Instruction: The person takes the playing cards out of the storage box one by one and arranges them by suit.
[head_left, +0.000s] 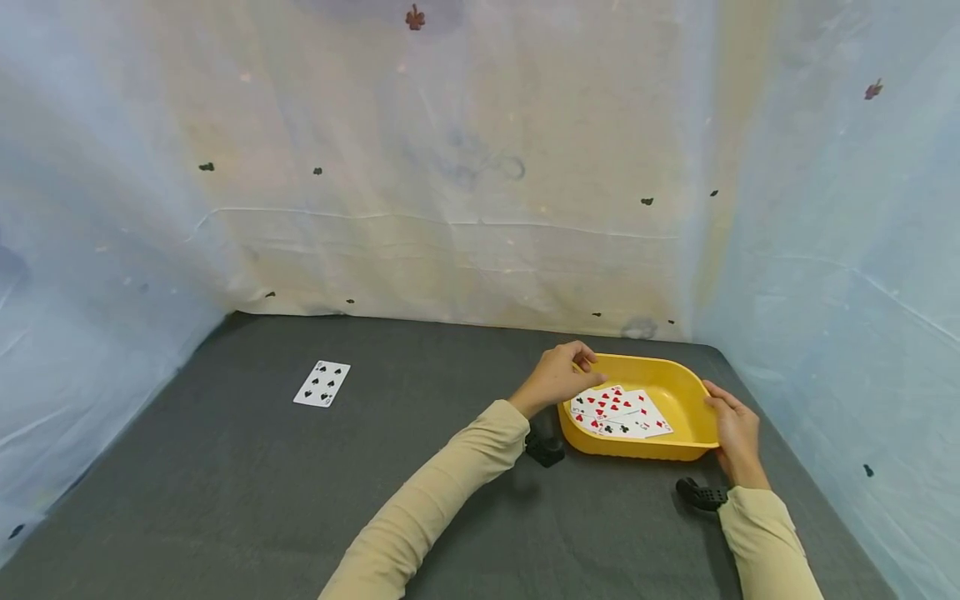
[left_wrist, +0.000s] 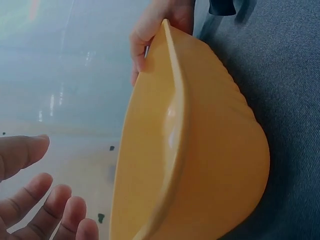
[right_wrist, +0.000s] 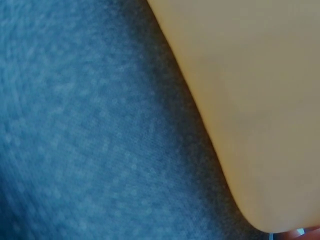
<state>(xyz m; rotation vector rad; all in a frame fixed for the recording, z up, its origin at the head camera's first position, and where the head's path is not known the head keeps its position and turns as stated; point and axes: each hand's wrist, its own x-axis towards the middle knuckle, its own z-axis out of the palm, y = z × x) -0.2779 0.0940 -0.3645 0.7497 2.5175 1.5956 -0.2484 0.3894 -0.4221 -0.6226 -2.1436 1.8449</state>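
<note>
A yellow plastic tub (head_left: 637,447) stands at the right of the table, with several playing cards (head_left: 628,417) lying face up and overlapping at its left end. My right hand (head_left: 738,432) grips the tub's right rim, thumb on top and the other fingers partly hidden behind the wall. Over the left end of the tub hovers my left hand (head_left: 561,377), its fingers loosely bent and apart. Nothing sits between the left fingers (left_wrist: 60,205) in the left wrist view. The right wrist view is mostly filled by the tub's side wall (right_wrist: 270,125).
A single spade card (head_left: 322,384) lies face up on the dark grey table (head_left: 247,483), toward the back left. Pale patterned sheeting (head_left: 465,267) hangs along the back and both sides. A black wrist device (head_left: 546,450) shows beneath my left wrist.
</note>
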